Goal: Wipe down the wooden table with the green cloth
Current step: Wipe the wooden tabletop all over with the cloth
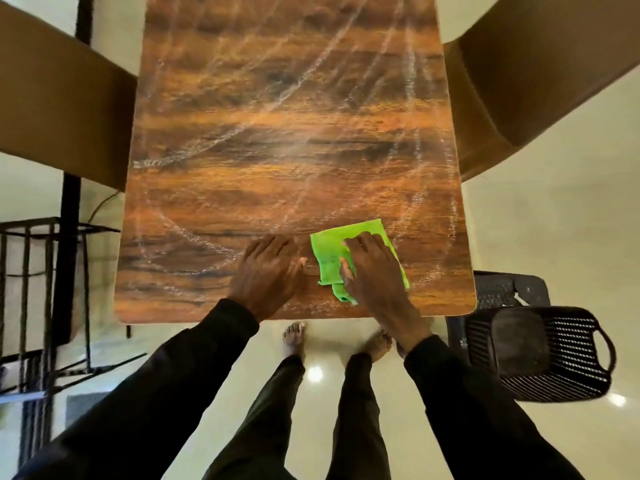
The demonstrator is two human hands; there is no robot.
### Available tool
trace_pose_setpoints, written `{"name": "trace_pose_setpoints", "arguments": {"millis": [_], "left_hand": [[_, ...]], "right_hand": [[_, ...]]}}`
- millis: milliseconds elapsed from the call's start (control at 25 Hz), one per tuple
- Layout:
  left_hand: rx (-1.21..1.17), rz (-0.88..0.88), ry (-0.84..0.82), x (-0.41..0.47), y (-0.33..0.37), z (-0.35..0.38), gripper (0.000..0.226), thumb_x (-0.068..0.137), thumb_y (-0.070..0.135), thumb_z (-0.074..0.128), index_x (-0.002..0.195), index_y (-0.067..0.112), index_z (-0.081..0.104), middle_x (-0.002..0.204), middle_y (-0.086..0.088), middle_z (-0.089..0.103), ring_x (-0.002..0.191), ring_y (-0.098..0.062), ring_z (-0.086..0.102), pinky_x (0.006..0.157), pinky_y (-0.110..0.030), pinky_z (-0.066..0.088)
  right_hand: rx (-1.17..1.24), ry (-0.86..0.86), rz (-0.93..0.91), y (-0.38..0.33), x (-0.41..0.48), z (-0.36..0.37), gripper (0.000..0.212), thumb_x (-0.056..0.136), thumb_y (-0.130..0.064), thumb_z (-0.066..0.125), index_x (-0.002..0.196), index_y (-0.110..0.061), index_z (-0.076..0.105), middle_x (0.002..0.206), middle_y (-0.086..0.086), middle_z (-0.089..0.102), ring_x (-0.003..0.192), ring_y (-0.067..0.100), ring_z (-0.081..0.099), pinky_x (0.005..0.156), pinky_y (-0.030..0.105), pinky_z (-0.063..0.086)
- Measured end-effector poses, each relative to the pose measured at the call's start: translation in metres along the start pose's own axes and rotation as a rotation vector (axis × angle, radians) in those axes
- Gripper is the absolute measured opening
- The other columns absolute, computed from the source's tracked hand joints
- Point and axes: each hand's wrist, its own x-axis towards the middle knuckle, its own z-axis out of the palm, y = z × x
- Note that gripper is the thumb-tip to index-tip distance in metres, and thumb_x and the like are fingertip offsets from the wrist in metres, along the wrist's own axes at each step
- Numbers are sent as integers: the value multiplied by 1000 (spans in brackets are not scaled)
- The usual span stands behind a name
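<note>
Your right grip (372,268), splayed flat on the green cloth (329,251), should press evenly toward the worktop's (277,188) twelve-o'clock streaks (156,162).

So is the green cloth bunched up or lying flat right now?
Flat. The green cloth lies as a rectangular sheet on the wooden table under the right hand, with one bit rumpled at its near edge.

Left grip (268,271), right grip (372,268) flat (palms down).

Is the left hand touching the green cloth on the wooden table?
Apart. The head view shows bare wooden table between the thumb of the left hand and the green cloth.
</note>
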Motion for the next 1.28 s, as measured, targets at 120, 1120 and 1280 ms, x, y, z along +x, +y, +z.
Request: {"name": "trace_pose_setpoints", "arguments": {"millis": [120,1120,1280], "left_hand": [[-28,-47,13,-16,-30,0,17,94,10,77,108,2,73,106,-18,76,99,-38,73,95,-51,56],[-76,-221,223,-61,-92,95,58,112,31,39,165,8,32,175,-13,22,165,-27,16,134,-54,15],[-81,-238,275,-57,-97,96,54,112,27,38,163,8,36,173,-14,28,164,-27,20,134,-53,17]], "right_hand": [[-22,122,-37,-11,1,26,42,95,-20,84,130,0,72,133,25,70,123,47,67,104,55,59],[-147,29,-350,-10,10,89,68,116,-50,33,174,-16,23,184,10,12,171,33,7,134,65,12],[-179,78,-322,31,14,74,68,115,-50,33,174,-17,24,184,9,11,171,33,6,134,66,12]]}}
